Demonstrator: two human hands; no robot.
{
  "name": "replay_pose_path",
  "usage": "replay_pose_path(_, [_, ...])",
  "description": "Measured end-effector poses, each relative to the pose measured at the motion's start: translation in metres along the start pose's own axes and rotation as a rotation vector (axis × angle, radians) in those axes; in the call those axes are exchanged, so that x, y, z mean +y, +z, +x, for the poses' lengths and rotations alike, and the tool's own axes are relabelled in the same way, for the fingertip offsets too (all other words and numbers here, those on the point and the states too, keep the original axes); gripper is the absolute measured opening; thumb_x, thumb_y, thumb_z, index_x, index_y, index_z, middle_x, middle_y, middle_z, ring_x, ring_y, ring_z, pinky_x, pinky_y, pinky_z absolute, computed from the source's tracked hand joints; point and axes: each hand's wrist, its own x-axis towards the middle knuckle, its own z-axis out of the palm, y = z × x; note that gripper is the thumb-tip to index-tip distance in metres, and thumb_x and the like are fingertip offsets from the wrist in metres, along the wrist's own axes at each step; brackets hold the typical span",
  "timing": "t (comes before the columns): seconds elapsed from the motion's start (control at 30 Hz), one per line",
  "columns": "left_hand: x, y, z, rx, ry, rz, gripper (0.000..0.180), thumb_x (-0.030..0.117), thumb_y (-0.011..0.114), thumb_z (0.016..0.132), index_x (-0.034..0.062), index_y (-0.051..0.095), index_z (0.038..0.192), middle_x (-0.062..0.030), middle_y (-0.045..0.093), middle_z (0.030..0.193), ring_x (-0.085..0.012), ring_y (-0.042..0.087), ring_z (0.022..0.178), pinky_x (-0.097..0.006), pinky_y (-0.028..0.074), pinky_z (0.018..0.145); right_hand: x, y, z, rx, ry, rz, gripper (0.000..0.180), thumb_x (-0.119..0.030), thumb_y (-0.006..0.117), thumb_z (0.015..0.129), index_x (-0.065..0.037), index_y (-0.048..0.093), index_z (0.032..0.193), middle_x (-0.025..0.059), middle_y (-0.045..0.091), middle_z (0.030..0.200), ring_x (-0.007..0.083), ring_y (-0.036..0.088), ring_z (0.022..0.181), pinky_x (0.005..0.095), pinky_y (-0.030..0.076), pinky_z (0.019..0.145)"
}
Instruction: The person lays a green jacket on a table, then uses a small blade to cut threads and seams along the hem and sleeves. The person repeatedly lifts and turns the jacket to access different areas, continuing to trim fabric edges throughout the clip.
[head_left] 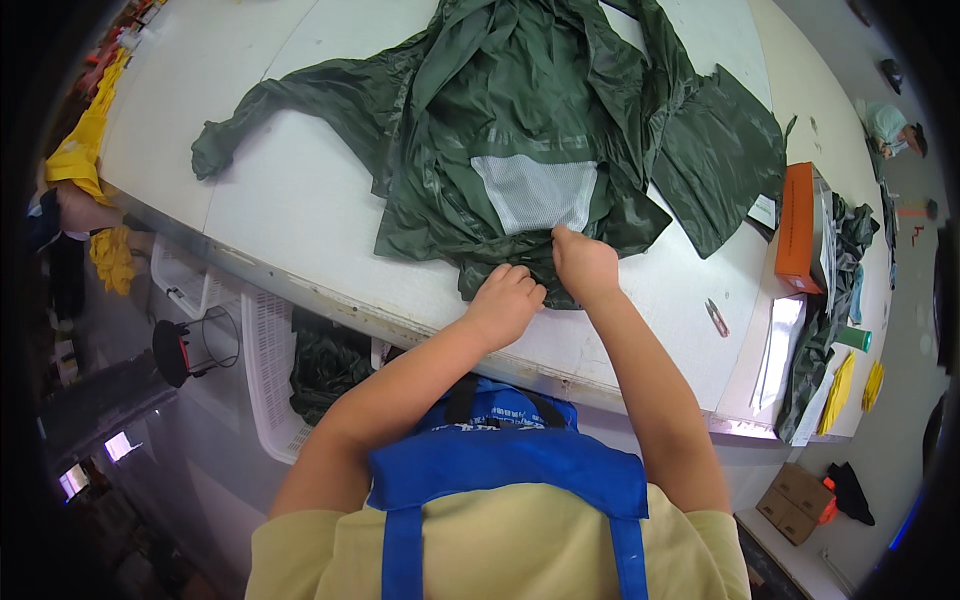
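While a dark green rain jacket (520, 130) lies spread across the white desk (300, 200), its near hem is pressed and gripped by both hands. The left hand (506, 300) is curled into a loose fist, knuckles up, and is set on the lower edge of the fabric close to the desk's front rim. Just beside it, the right hand (583, 262) is closed on the hem, the fingertips pinched together on a fold of the green cloth directly below a white mesh lining panel (535, 192). One sleeve of the jacket is stretched far out beyond the left hand, and more of the garment is bunched beyond the right hand. Well apart from the right hand, toward the desk's end, an orange box (797, 228) is seen, with a small pair of snips (717, 317) lying nearer. Below the left hand, under the desk edge, a white plastic crate (265, 370) holding more green fabric is visible.
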Motion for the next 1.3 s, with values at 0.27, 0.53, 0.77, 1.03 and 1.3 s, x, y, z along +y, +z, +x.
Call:
replay_pose_path(0.27, [-0.011,-0.014,0.020,-0.206,-0.244,-0.160,0.023,0.022,0.060,0.087,0.0049,0.053,0.100,-0.0122,0.065,0.087,-0.0310,0.061,0.094,-0.043,0.043,0.082,-0.011,-0.014,-0.028,0.186,-0.020,0.514,0.019,-0.010,0.067,0.081,-0.008,0.059,0.098,0.0066,0.062,0.111,0.0311,0.052,0.105,0.0418,0.040,0.089])
replay_pose_path(0.53, [-0.019,0.005,0.031,-0.127,-0.292,-0.023,0.024,0.024,0.059,0.088,0.0087,0.052,0.105,-0.0130,0.060,0.104,-0.0341,0.057,0.097,-0.046,0.042,0.079,0.006,-0.009,-0.042,0.007,-0.154,0.180,0.020,-0.018,0.068,0.079,-0.010,0.063,0.096,0.0055,0.064,0.096,0.0326,0.051,0.103,0.0451,0.040,0.087])
replay_pose_path(0.77, [-0.022,-0.045,0.008,-0.294,-0.323,0.172,0.072,0.029,0.069,0.079,0.0237,0.036,0.143,-0.0099,0.048,0.128,-0.0285,0.042,0.124,-0.065,0.031,0.092,0.011,0.003,-0.036,0.014,0.060,0.255,0.015,-0.016,0.066,0.081,-0.009,0.062,0.093,0.0088,0.064,0.085,0.0303,0.054,0.099,0.0426,0.042,0.085])
replay_pose_path(1.03, [-0.031,-0.059,0.024,-0.428,-0.368,0.297,0.033,0.011,0.050,0.085,0.0101,0.051,0.118,-0.0067,0.058,0.118,-0.0206,0.054,0.111,-0.055,0.033,0.082,0.008,-0.014,-0.043,-0.013,0.023,0.174,0.025,-0.019,0.067,0.081,-0.006,0.061,0.102,0.0094,0.059,0.100,0.0294,0.052,0.102,0.0435,0.042,0.086])
replay_pose_path(1.3, [-0.039,-0.063,0.043,-0.259,-0.204,0.393,0.026,0.009,0.050,0.082,0.0099,0.053,0.108,-0.0104,0.064,0.085,-0.0262,0.065,0.070,-0.050,0.035,0.078,0.013,-0.021,-0.044,-0.125,-0.061,0.052,0.035,-0.018,0.067,0.080,-0.003,0.062,0.111,0.0118,0.059,0.102,0.0312,0.050,0.109,0.0440,0.040,0.091])
